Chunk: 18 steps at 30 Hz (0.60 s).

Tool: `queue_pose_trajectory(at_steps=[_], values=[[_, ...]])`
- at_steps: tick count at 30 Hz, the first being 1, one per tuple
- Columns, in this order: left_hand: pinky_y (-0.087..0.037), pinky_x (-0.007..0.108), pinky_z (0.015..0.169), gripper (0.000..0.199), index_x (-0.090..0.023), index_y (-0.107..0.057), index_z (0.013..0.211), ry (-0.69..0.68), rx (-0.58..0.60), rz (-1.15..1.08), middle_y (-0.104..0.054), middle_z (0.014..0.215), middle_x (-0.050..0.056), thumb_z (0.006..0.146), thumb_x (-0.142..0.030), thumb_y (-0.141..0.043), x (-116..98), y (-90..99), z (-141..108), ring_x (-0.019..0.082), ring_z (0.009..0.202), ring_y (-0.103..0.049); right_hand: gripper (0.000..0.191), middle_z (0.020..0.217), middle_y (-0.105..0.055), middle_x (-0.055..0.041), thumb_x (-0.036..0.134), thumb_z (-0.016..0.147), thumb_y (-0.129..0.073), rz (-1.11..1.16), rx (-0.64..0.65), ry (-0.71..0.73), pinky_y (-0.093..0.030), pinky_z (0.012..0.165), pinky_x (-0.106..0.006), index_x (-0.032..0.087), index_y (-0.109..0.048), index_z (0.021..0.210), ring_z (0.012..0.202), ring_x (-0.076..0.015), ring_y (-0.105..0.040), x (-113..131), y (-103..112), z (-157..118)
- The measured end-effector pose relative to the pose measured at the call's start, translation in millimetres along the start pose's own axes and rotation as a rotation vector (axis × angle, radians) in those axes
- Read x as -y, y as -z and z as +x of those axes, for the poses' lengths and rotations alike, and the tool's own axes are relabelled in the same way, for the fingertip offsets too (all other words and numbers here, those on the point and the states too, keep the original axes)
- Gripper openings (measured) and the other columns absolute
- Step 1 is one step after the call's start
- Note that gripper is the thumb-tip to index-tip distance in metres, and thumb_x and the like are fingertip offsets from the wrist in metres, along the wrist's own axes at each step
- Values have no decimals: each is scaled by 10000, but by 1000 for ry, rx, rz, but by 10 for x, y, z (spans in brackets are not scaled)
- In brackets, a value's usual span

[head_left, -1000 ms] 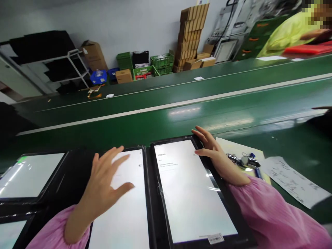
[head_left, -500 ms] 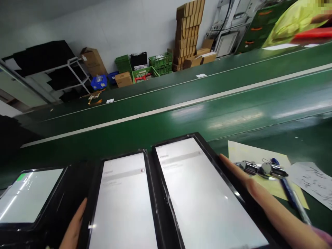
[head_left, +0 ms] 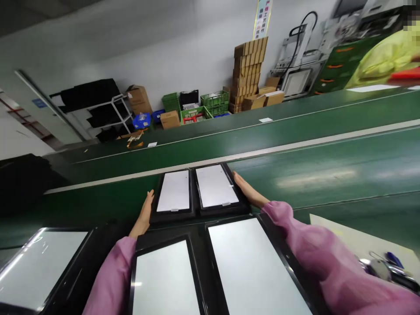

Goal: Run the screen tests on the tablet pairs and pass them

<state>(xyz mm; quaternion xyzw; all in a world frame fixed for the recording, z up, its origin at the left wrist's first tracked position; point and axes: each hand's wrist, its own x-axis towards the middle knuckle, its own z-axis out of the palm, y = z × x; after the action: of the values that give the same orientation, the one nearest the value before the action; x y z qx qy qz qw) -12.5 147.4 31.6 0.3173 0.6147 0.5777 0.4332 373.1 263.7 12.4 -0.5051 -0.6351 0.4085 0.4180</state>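
Between my hands is a black tray (head_left: 203, 212) out on the green belt, carrying two tablets with white lit screens, a left tablet (head_left: 173, 190) and a right tablet (head_left: 216, 186). My left hand (head_left: 143, 217) grips the tray's left side, thumb and fingers partly showing. On the opposite edge, my right hand (head_left: 248, 190) presses along the side with its fingers stretched forward; their undersides are hidden. Closer to me, between my pink sleeves, lies a second black tray with a left tablet (head_left: 166, 280) and a larger-looking right tablet (head_left: 254, 267), both lit white.
Another lit tablet (head_left: 42, 267) lies at the lower left. Paper (head_left: 344, 232) and metal parts (head_left: 380, 267) lie at the right. Beyond the green belt (head_left: 328, 162) stand stacked cartons (head_left: 249, 70) and green crates (head_left: 215, 103). A person in yellow (head_left: 377, 61) is at the far right.
My hands and the tray between them have moved forward, away from me, onto the belt. A second tray with two tablets now shows nearer to me. The view has tilted up.
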Motion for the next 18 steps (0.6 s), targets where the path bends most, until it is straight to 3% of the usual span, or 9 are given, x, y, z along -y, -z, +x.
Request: queue_pose_trajectory(at_steps=[2, 4, 7, 9, 11, 13, 16, 18], values=[[-266, 544, 1313, 709, -224, -631, 1431, -22, 2, 5, -458, 1679, 163, 931, -726, -613, -12, 170, -180, 336, 1623, -319, 458, 1546, -546, -136, 522, 1051, -614, -55, 22, -42, -424, 1198, -591, 230, -629, 1404, 1395, -301, -544, -3, 32, -69], [-287, 551, 1310, 733, -216, -679, 1377, -54, 28, 22, -482, 1664, 161, 880, -755, -655, -2, 504, -597, 369, 1586, -387, 521, 1535, -583, -124, 637, 1048, -543, -97, 94, -38, -364, 1250, -577, 243, -687, 1358, 1428, -313, -529, 88, 143, -261], [-315, 568, 1317, 858, -295, -683, 1404, -116, 79, 198, -511, 1654, 95, 726, -816, -758, 249, 1084, -1585, 426, 1567, -401, 748, 1260, -768, -99, 853, 971, -415, -130, 269, -1, -492, 1162, -501, 245, -822, 1126, 1232, -339, -684, 308, 359, -716], [-373, 571, 1298, 1054, -391, -618, 1477, -29, -10, 355, -517, 1654, 31, 585, -942, -729, 563, 1336, -2243, 444, 1559, -408, 720, 1054, -810, -91, 872, 909, -515, -165, 311, 25, -589, 1012, -468, 239, -844, 1011, 1041, -339, -748, 418, 461, -1038], [-467, 618, 1223, 1067, -429, -604, 1487, 55, -48, 412, -612, 1564, 53, 558, -933, -753, 877, 1444, -2692, 467, 1504, -481, 637, 975, -809, -89, 822, 891, -606, -207, 263, 55, -615, 902, -444, 238, -839, 997, 970, -339, -752, 462, 496, -1302], [-513, 634, 1173, 1010, -469, -575, 1502, 108, -69, 437, -693, 1458, 62, 606, -893, -767, 1086, 1473, -2914, 450, 1463, -537, 602, 978, -805, -95, 787, 907, -609, -234, 200, 82, -613, 825, -429, 238, -828, 1022, 954, -339, -749, 452, 480, -1474], [-485, 663, 1197, 970, -480, -527, 1536, 148, -82, 456, -764, 1320, 85, 676, -876, -737, 1161, 1491, -3092, 434, 1399, -608, 600, 1024, -803, -107, 785, 911, -600, -244, 168, 118, -599, 780, -425, 236, -817, 1013, 932, -331, -746, 401, 446, -1572], [-441, 672, 1234, 1002, -461, -497, 1559, 101, -91, 434, -758, 1338, 101, 682, -888, -724, 1111, 1493, -3252, 438, 1401, -606, 607, 1043, -800, -107, 800, 904, -596, -242, 168, 148, -594, 830, -436, 239, -810, 988, 944, -325, -744, 382, 449, -1578]])
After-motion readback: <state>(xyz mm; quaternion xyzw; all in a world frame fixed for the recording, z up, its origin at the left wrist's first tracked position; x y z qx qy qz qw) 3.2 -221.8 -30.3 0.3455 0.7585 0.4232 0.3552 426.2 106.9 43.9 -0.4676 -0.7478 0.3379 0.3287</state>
